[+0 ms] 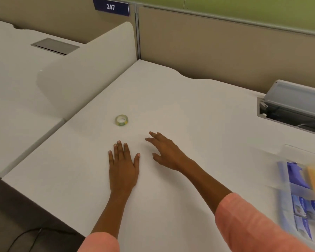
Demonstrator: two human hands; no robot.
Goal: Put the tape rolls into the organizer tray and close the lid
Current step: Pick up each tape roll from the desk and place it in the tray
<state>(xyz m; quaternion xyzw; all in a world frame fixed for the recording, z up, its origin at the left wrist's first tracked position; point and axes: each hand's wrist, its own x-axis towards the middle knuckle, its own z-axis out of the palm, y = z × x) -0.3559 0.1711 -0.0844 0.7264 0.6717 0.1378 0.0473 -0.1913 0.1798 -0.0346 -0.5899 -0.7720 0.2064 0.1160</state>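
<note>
**One tape roll loose on bench, both hands empty**

Tape roll (121, 120): small, clear with a green-yellow core, lying flat on the white bench (198, 110), hole up, so no long axis to line up with. It sits ahead of both hands, apart from each.

Left hand (123, 164): palm down flat on the bench, fingers together, released, holding nothing. The roll lies almost straight ahead of its fingertips.

Right hand (165, 153): fingers spread and loosely curled, empty, its fingertips low over or on the surface; contact cannot be told. The roll lies forward and to its left. Its fingertips look a little nearer the roll than the left's, though the margin is small.

Organizer tray (287, 179): translucent, at the right edge of view, motion-blurred. Compartments hold blue and yellow items; I cannot tell what they are, nor whether any tape is in there. Lid position unclear.

Judgement: the roll is not yet picked up; the tray lies well apart, to the right.
</note>
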